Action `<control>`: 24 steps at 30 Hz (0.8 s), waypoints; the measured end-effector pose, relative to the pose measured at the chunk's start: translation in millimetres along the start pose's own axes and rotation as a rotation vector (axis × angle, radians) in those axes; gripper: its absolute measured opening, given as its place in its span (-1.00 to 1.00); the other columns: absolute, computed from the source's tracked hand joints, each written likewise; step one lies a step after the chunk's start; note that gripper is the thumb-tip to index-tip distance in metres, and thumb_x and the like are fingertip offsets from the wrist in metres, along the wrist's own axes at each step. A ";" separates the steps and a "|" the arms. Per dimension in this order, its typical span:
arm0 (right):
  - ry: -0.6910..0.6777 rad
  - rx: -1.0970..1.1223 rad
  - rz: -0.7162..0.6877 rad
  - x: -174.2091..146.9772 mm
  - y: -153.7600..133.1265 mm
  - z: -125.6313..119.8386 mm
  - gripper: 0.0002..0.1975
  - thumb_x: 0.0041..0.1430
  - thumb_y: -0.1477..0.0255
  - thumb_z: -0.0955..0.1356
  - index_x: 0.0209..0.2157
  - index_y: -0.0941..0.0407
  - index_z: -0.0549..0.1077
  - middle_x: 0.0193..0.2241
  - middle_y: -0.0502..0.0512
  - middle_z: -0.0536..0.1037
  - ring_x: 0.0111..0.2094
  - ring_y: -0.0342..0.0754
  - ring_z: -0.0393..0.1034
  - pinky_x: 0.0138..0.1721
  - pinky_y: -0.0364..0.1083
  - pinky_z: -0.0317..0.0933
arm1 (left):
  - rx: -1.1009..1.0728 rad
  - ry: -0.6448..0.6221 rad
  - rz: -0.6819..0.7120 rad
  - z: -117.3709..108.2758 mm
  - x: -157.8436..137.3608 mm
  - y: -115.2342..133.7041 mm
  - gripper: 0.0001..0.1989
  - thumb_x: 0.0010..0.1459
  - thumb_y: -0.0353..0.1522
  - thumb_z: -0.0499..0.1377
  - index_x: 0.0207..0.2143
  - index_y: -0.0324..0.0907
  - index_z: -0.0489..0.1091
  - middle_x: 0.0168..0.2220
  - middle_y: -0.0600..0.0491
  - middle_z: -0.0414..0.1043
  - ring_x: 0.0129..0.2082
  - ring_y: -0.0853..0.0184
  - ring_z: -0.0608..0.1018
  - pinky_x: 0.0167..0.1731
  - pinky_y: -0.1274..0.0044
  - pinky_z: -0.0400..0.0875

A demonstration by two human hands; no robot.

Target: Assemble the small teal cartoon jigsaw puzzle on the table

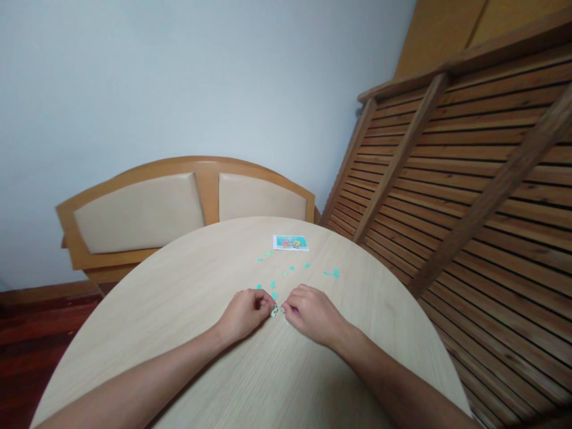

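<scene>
Both hands meet near the middle of the round table [214, 256], a small gap between their fingertips. My left hand [245, 311] pinches a small, pale, dark-marked puzzle piece [274, 311] between thumb and fingers. Opposite it, the closed fingers of my right hand [313, 312] pinch another small puzzle piece [282, 309], mostly covered by the fingertips. A teal puzzle piece [274, 295] lies just beyond my left fingertips. Several more teal pieces are scattered farther off, among them one piece [306, 266] and a little cluster [335, 273] to the right.
A teal picture card [290, 242] with cartoon figures lies toward the table's far edge. Behind the table stands a wooden headboard [208, 185] with cream panels, against a pale wall [201, 77]. A slatted wooden frame [447, 161] leans along the right side.
</scene>
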State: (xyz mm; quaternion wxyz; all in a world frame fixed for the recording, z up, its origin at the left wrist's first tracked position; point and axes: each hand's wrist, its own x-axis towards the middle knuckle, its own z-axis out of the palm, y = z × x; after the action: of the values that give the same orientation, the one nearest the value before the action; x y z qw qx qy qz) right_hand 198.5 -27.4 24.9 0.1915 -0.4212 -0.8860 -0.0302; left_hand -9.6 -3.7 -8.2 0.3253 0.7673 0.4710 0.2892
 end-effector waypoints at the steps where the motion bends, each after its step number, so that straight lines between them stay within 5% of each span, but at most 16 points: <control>1: 0.015 0.018 0.029 0.2 2.5 -0.7 -0.71 0.31 0.44 0.27 -0.46 0.12 0.53 -0.45 0.09 0.57 -0.33 -0.04 0.40 -0.24 -0.09 0.21 | 0.004 -0.004 0.003 0.2 -0.9 1.4 -0.74 0.12 -0.28 0.11 -0.34 -0.22 0.57 -0.42 0.04 0.56 -0.42 0.32 0.53 -0.40 0.58 0.30; 10: 0.003 0.115 0.109 0.9 23.5 -7.1 -0.72 0.34 0.43 0.27 -0.40 0.13 0.56 -0.39 0.09 0.61 -0.29 -0.05 0.45 -0.18 -0.10 0.21 | 0.026 -0.023 0.014 6.9 -5.0 6.9 -0.73 0.13 -0.28 0.10 -0.34 -0.21 0.57 -0.45 0.06 0.54 -0.46 0.34 0.49 -0.44 0.58 0.26; 24: -0.043 -0.232 0.369 -23.2 89.8 -39.7 -0.69 0.29 0.40 0.26 -0.37 0.13 0.62 -0.31 0.20 0.66 -0.22 0.08 0.52 -0.17 -0.03 0.20 | 0.122 0.029 0.004 14.8 -9.3 23.2 -0.80 0.15 -0.33 0.13 -0.38 -0.16 0.55 -0.43 0.05 0.55 -0.42 0.31 0.53 -0.40 0.58 0.25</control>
State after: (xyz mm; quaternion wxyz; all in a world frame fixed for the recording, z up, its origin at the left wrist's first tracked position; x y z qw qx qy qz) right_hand 292.3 4.8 43.4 0.1248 -0.5961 -0.7883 -0.0874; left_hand 10.3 -23.4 -0.8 0.2706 0.7821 0.4910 0.2719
